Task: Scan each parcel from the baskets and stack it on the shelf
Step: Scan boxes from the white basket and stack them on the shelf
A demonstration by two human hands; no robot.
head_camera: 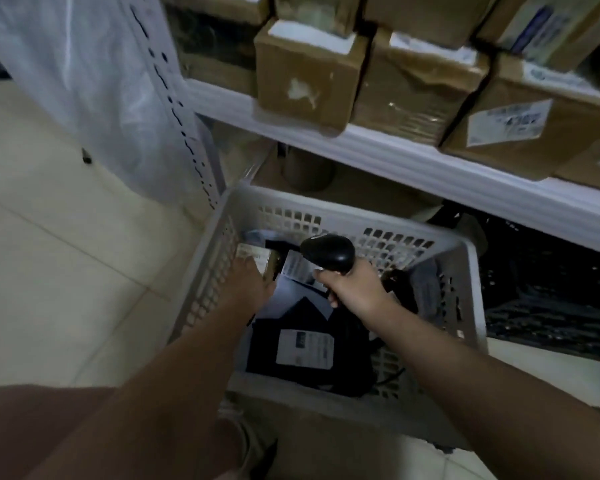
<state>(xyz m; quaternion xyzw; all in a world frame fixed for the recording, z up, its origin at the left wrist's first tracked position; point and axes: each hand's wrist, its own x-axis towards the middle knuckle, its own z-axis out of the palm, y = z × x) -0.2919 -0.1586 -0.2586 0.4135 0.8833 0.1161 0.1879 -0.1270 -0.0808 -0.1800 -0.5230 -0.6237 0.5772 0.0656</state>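
- The right hand (355, 289) wraps its fingers round the black scanner (328, 252), nose tipped down into the white basket (471, 271), likely to read labels where they lie.
- The left hand (250, 284) reaches a small parcel (257, 254) in the basket's far left corner; whether its fingers grip it, I cannot tell.
- A black parcel (305, 344) lies label-up by the near wall, below the stocked shelf (378, 150).

This is a parcel storeroom, the sort a courier depot or pickup point keeps. Far and to the right, a white metal shelf (395, 157) on a slotted upright (174, 109) carries taped cardboard boxes (305, 84) with printed shipping labels, packed side by side. Nearer, on the tiled floor (66, 254), a white plastic basket (471, 271) holds labelled black mailer bags (291, 341), with a barcode scanner (329, 252) above them.
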